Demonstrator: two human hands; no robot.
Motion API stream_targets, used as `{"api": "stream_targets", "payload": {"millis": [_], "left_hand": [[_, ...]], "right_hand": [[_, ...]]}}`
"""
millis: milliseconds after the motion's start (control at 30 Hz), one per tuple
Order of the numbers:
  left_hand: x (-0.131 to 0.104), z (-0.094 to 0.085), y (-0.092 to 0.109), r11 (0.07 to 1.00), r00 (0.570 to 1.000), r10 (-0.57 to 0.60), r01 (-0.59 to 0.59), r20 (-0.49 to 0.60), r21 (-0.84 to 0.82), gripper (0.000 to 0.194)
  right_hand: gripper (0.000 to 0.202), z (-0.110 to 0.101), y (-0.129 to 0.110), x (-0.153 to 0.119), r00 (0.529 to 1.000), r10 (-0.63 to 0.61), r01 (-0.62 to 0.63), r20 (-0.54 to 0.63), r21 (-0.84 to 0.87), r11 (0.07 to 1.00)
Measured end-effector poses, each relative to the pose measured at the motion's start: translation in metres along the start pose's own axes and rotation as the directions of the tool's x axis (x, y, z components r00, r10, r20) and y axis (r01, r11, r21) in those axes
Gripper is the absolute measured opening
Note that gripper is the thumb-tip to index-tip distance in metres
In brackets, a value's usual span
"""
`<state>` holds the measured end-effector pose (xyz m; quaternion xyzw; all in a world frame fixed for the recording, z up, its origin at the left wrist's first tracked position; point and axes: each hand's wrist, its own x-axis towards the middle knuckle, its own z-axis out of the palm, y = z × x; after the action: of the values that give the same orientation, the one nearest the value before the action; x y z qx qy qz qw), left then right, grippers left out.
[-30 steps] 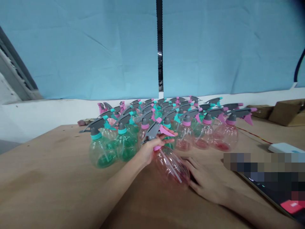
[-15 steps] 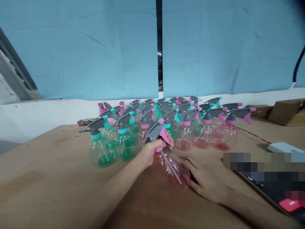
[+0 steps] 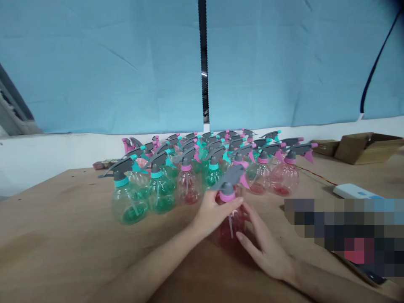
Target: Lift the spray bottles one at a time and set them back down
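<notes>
One bottle (image 3: 227,232), sprayer (image 3: 228,187) fitted, was held by left hand (image 3: 211,216) and right hand (image 3: 268,248); other fitted bottles (image 3: 190,187) stood behind.

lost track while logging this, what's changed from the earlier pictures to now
The held pink spray bottle, tilted leftward before, now stands closer to upright, its sprayer head having swung right. The left hand has let go of the trigger and now grips below the collar. The right hand stays at the bottle's right side; the visible spray bottles behind stay in place.
</notes>
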<state>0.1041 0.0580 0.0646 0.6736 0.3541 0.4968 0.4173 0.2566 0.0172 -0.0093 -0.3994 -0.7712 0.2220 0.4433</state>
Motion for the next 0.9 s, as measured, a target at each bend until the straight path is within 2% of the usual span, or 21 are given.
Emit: {"api": "stream_targets", "payload": {"millis": [100, 167, 233, 300, 400, 567, 767, 900], "left_hand": [[-0.012, 0.009, -0.014, 0.982, 0.988, 0.151, -0.153, 0.028, 0.11, 0.032], [-0.019, 0.01, -0.021, 0.948, 0.968, 0.235, -0.249, 0.091, 0.198, 0.041], [-0.022, 0.012, -0.027, 0.914, 0.957, 0.248, -0.282, 0.148, 0.29, 0.05], [-0.024, 0.018, -0.032, 0.882, 0.965, 0.178, -0.243, 0.19, 0.405, 0.054], [-0.025, 0.029, -0.036, 0.811, 0.968, 0.017, -0.16, 0.251, 0.562, 0.055], [-0.025, 0.04, -0.036, 0.744, 0.914, -0.161, -0.135, 0.372, 0.654, 0.055], [-0.026, 0.038, -0.039, 0.704, 0.889, -0.214, -0.148, 0.406, 0.695, 0.057], [-0.026, 0.038, -0.04, 0.693, 0.882, -0.219, -0.16, 0.416, 0.703, 0.057]], "right_hand": [[0.059, 0.001, -0.005, -0.001, 0.999, 0.002, -0.001, -0.039, 0.029, 1.0], [0.06, -0.003, -0.006, -0.001, 0.998, 0.013, -0.01, -0.061, 0.047, 0.999], [0.059, -0.01, -0.003, -0.002, 0.995, 0.041, -0.037, -0.087, 0.043, 0.998], [0.059, -0.02, 0.003, -0.005, 0.988, 0.07, -0.071, -0.139, -0.001, 0.997], [0.067, -0.04, 0.018, -0.008, 0.965, 0.066, -0.112, -0.252, -0.174, 0.978], [0.077, -0.07, 0.038, 0.003, 0.955, 0.094, -0.205, -0.281, -0.393, 0.896], [0.087, -0.082, 0.057, 0.03, 0.968, 0.015, -0.151, -0.249, -0.536, 0.831], [0.084, -0.09, 0.074, 0.041, 0.977, 0.0, -0.138, -0.213, -0.634, 0.761]]}}
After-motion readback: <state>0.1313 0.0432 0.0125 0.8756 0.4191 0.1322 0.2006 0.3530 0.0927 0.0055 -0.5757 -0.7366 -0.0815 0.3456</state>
